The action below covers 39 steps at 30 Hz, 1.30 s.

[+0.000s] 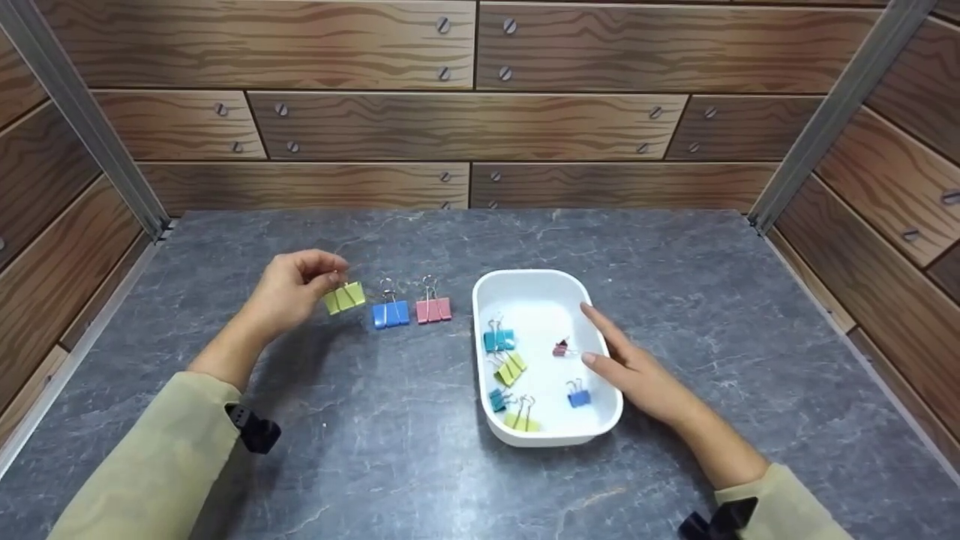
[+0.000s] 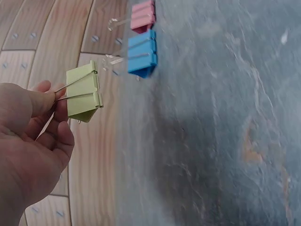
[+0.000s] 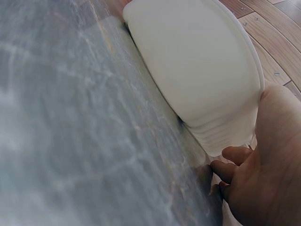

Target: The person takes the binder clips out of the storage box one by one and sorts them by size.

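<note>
A: Head view. What appears here and nowhere else?

B: The whole layout. The left hand [image 1: 289, 289] pinches the wire handles of a yellow-green binder clip [image 1: 344, 297] at the left end of a row, with a blue clip [image 1: 391, 313] and a pink clip [image 1: 433, 309] standing beside it on the grey tabletop [image 1: 375, 450]. The right hand [image 1: 637, 371] lies with straight fingers along the right rim of a white tray [image 1: 517, 281], fingertips over its inside. Only this view shows the small clips lying in the tray.

A: Left wrist view?

B: The grip in detail. Thumb and forefinger squeeze the two wire handles together; the yellow-green binder clip [image 2: 84, 92] points away from the left hand [image 2: 28, 150], apart from the blue clip [image 2: 142, 52] and the pink clip [image 2: 143, 15]. Whether it touches the tabletop cannot be told.

A: Right wrist view?

B: The outer wall of the white tray [image 3: 197, 61] from low down, its contents hidden. The right hand [image 3: 263, 165] rests against the rim, its lower fingers loosely curled near the tabletop [image 3: 70, 117], gripping nothing.
</note>
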Motion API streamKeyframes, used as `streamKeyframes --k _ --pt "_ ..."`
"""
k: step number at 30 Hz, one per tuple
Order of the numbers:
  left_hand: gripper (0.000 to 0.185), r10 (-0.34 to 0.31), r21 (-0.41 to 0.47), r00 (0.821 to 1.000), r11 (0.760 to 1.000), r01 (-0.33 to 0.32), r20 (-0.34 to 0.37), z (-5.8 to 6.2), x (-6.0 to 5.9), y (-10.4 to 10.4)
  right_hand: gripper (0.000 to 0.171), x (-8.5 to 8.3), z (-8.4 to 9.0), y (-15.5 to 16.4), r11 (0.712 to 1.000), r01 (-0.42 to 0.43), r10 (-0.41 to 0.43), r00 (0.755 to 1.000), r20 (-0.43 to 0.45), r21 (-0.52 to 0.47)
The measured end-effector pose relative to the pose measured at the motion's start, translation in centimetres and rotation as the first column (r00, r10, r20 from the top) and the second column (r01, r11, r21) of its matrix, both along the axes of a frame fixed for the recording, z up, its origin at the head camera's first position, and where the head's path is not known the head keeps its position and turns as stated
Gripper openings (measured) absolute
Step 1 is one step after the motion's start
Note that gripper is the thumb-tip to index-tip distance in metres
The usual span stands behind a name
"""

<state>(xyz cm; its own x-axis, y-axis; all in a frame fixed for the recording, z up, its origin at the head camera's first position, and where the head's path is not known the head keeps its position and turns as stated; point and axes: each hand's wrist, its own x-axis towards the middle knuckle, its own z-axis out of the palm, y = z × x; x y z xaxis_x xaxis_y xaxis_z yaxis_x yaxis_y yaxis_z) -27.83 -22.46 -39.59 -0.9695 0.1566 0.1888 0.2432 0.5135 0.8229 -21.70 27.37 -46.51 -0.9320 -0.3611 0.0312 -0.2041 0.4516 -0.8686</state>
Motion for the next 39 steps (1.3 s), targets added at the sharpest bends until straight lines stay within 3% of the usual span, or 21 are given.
streamKeyframes --k 9,21,32,39 --pt "0.022 -0.019 -0.088 0.999 0.996 0.022 0.036 -1.6 -0.6 -0.7 0.071 0.1 0.0 0.0 1.000 0.009 -0.009 1.000 0.001 0.008" --pt "0.023 -0.045 -0.163 0.999 0.986 0.045 0.003 -2.7 -1.0 -1.0 0.071 0.2 0.2 0.0 1.000 -0.006 0.006 1.000 0.013 -0.006" --pt "0.023 -0.066 -0.124 0.996 0.990 0.073 0.057 -3.1 -1.3 -0.6 0.071 0.1 0.0 0.0 1.000 -0.003 0.003 1.000 0.011 -0.006" --pt "0.022 -0.076 -0.102 0.996 0.992 0.079 0.039 -3.2 -1.5 -0.3 0.070 0.1 0.0 0.1 1.000 -0.001 0.001 1.000 -0.001 -0.001"
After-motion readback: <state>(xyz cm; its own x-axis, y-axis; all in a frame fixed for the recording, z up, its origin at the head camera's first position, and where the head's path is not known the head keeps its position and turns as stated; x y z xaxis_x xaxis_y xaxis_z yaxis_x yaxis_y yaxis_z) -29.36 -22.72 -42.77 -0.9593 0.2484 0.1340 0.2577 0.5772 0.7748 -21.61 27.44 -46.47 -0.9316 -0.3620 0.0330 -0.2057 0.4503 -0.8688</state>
